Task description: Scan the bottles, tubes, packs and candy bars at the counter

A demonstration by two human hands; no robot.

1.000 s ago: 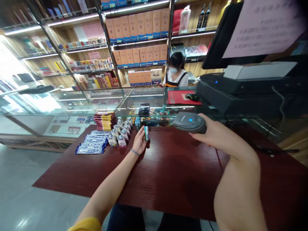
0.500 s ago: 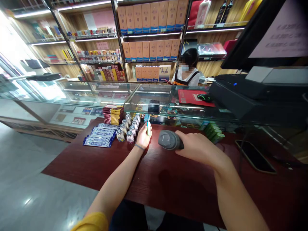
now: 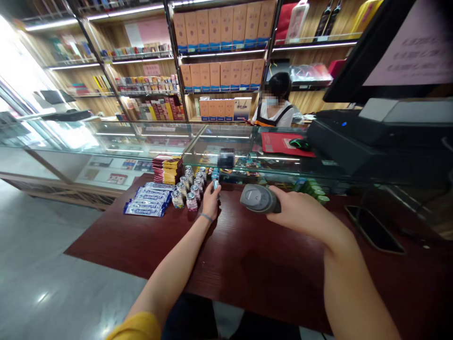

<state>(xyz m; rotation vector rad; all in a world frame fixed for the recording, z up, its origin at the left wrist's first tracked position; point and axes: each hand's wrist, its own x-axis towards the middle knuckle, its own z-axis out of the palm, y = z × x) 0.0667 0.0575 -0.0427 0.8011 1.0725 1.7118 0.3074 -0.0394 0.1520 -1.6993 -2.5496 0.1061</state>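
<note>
My right hand (image 3: 295, 208) is wrapped around a dark grey barcode scanner (image 3: 259, 199), held above the counter with its head to the left. My left hand (image 3: 211, 202) reaches forward to the right of the small jars. Its fingers are closed on a small light-blue and white pack (image 3: 216, 182), partly hidden by the fingers. Just left of this hand stand rows of small silver-capped jars (image 3: 191, 201). Left of them lie silver-and-blue sachets (image 3: 147, 203), with a stack of red-and-yellow packets (image 3: 166, 169) behind.
The dark red wooden counter (image 3: 226, 264) meets a glass display case (image 3: 233, 137). Green cylindrical packs (image 3: 320, 194) and a phone (image 3: 375, 229) lie on the right. A monitor (image 3: 375, 52) and black machine (image 3: 348, 137) stand beyond. Behind the case is a person (image 3: 274, 113) before shelves of boxes.
My left hand has turned slightly and its fingers are lower around the pack; the white-green face seen before is now hidden. My right hand and the scanner have shifted right and slightly up.
</note>
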